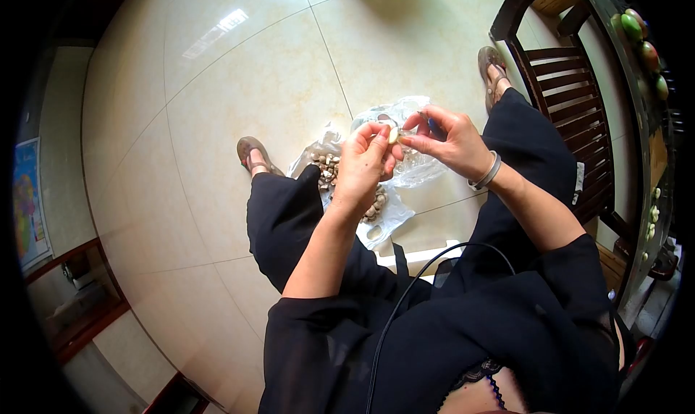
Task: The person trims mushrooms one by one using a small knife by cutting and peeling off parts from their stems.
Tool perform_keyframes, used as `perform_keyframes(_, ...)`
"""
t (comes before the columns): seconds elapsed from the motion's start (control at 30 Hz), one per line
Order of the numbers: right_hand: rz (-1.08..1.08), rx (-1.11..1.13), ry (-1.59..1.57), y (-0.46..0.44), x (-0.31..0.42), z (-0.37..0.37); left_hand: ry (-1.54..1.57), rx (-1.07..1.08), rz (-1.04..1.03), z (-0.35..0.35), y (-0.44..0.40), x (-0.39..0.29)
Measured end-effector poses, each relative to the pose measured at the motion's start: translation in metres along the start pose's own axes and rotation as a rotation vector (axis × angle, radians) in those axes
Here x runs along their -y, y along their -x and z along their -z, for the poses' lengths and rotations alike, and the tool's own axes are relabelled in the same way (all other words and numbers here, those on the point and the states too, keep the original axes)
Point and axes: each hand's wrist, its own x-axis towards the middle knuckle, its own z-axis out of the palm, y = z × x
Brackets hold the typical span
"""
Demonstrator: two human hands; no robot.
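Observation:
My left hand (364, 160) is closed, pinching a small pale oval piece (393, 135) between thumb and fingers; it looks like a mushroom piece. Close beside it on the right, my right hand (456, 144) has its thumb and fingers bent together at the piece. A dark blue object (436, 129), perhaps a small knife handle, shows within that hand, partly covered by the fingers. Beneath both hands lies a white plastic bag (394, 215) on the floor. Small brown-and-white mushrooms (327, 169) lie on it, partly hidden by my left hand and arm.
A clear plastic bag (423, 169) lies beneath my right hand. To the right are a dark wooden chair (561, 81) and a table with green and red fruit (632, 27). My feet stand apart on the tiled floor (217, 189). A black cable (405, 291) crosses my lap.

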Motion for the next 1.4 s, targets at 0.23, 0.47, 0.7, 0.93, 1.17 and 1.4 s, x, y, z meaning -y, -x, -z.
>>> perform_keyframes(0.23,0.026,-0.013,-0.059,0.0,-0.011,-0.002,0.035,0.068,0.036,0.0,-0.001,0.002)
perform_keyframes(0.47,0.071,-0.135,-0.013,0.0,-0.008,-0.001,0.234,0.145,0.163,0.003,0.0,-0.001)
perform_keyframes(0.7,-0.076,-0.026,0.076,-0.001,-0.007,0.003,0.372,0.186,0.248,0.002,0.0,-0.006)
perform_keyframes(0.93,0.045,-0.097,-0.197,-0.002,-0.012,-0.002,0.432,0.213,0.278,0.001,0.0,-0.007)
perform_keyframes(1.17,0.033,-0.032,-0.219,0.001,-0.011,-0.006,0.418,0.246,0.323,-0.001,0.001,-0.001)
perform_keyframes(1.4,-0.083,-0.042,-0.477,0.003,-0.002,-0.002,0.462,0.36,0.269,-0.005,0.001,-0.006)
